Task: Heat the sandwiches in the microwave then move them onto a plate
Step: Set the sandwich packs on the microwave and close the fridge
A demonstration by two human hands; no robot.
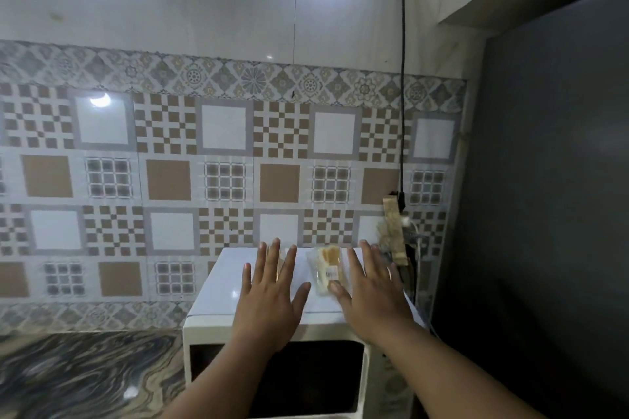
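We see a white microwave point(272, 330) standing on a dark, marbled countertop point(85, 374) against a wall of patterned tiles point(170, 153), brown and grey squares under a floral band. A black cable point(403, 78) runs down the wall at the right, beside a dark grey panel point(544, 180). The microwave's dark door window faces us and looks closed. On its flat white top, towards the back, lies a sandwich point(327, 270) in clear wrapping with a small label. Both forearms reach forward over the microwave. The left hand point(272, 292) is palm down with fingers spread wide and empty, just left of the sandwich. The right hand point(371, 289) is likewise flat and splayed, its thumb at the pack's near edge; we cannot tell if it touches.
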